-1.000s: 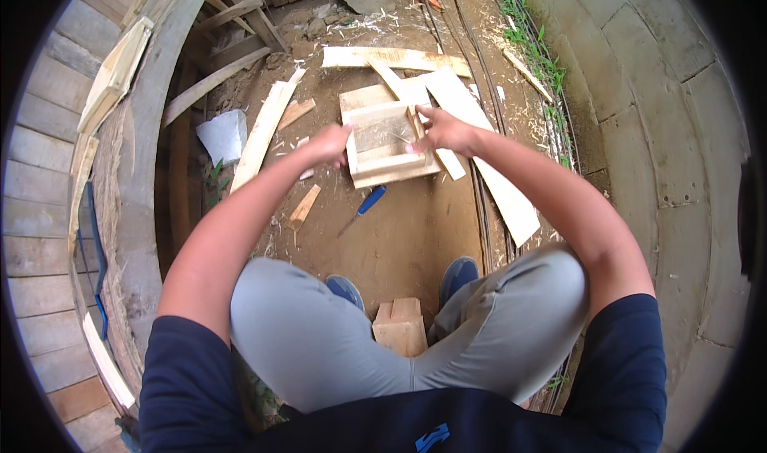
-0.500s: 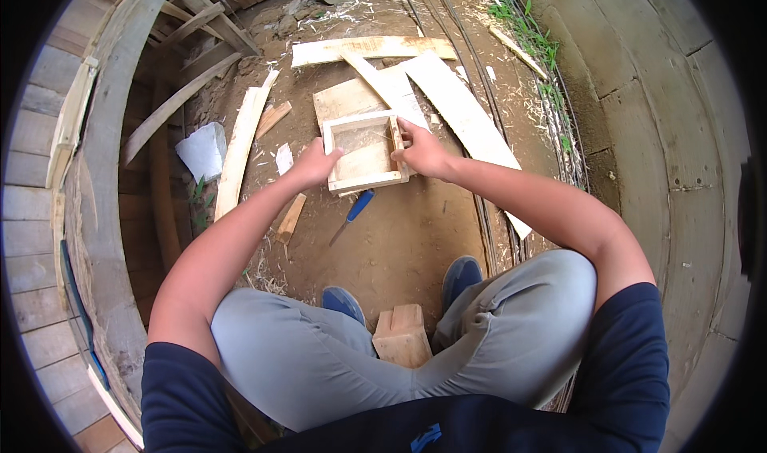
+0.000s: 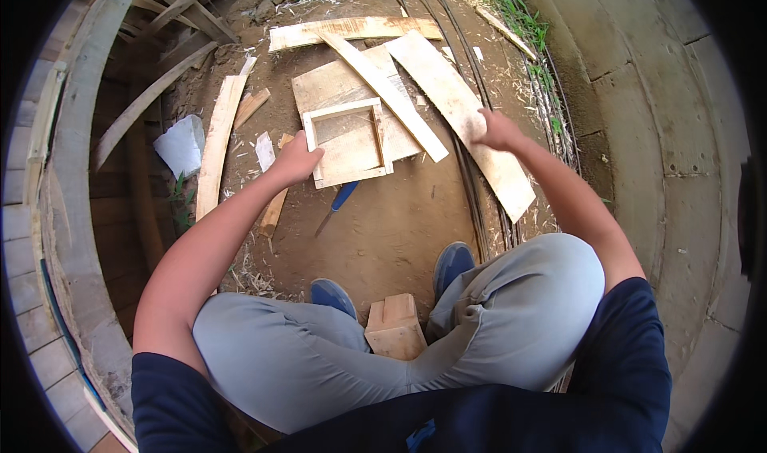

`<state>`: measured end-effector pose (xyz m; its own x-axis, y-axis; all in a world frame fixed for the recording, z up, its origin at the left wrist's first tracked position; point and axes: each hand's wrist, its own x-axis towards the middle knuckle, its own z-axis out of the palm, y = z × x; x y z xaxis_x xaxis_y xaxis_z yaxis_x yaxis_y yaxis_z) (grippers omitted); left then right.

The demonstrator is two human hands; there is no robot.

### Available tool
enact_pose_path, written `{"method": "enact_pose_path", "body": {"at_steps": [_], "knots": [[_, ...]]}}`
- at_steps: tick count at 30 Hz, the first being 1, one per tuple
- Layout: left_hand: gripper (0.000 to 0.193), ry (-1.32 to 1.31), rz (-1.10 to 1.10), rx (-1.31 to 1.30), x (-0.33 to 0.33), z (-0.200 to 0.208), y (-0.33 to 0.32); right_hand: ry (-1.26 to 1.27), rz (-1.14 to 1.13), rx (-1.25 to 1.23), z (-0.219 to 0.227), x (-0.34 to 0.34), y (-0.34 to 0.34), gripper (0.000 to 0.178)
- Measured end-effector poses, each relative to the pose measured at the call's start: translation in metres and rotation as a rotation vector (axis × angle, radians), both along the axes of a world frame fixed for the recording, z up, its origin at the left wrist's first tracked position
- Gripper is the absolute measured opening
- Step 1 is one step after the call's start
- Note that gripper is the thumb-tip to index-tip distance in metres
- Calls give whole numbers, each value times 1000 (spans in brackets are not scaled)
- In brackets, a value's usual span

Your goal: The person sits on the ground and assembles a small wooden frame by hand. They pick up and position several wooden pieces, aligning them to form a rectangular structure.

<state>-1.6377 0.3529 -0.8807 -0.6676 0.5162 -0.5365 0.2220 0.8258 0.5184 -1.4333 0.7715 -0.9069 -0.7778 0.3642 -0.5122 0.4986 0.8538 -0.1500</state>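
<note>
My left hand (image 3: 297, 162) grips the left side of a small rectangular wooden frame (image 3: 348, 176), its thumb over the edge. The frame is held over a pale flat board (image 3: 315, 87) on the dirt, crossed by a narrow wooden strip (image 3: 387, 93). To the right, my right hand (image 3: 502, 131) is closed at the right edge of a wide wooden plank (image 3: 451, 93); its fingertips are partly hidden. A blue-handled tool (image 3: 344, 196) with a thin shaft lies just below the frame, its upper end covered by it.
Another plank (image 3: 355, 29) lies across the far side, and a long one (image 3: 220, 137) at the left beside a white stone-like block (image 3: 179, 146). Dark cables (image 3: 471, 189) run along the right. A wooden block (image 3: 395, 327) sits between my feet. Wood shavings litter the dirt.
My right hand has let go of the frame's right side and moved right to the wide plank. My left hand still holds the frame. The view has shifted slightly.
</note>
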Motion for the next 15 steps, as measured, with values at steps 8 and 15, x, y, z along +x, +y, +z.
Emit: {"method": "enact_pose_path", "body": {"at_steps": [8, 15], "knots": [[56, 124, -147, -11, 8, 33, 7, -139, -116, 13, -23, 47, -44, 70], [72, 171, -92, -180, 6, 32, 4, -50, -45, 105, -26, 35, -38, 46]]}}
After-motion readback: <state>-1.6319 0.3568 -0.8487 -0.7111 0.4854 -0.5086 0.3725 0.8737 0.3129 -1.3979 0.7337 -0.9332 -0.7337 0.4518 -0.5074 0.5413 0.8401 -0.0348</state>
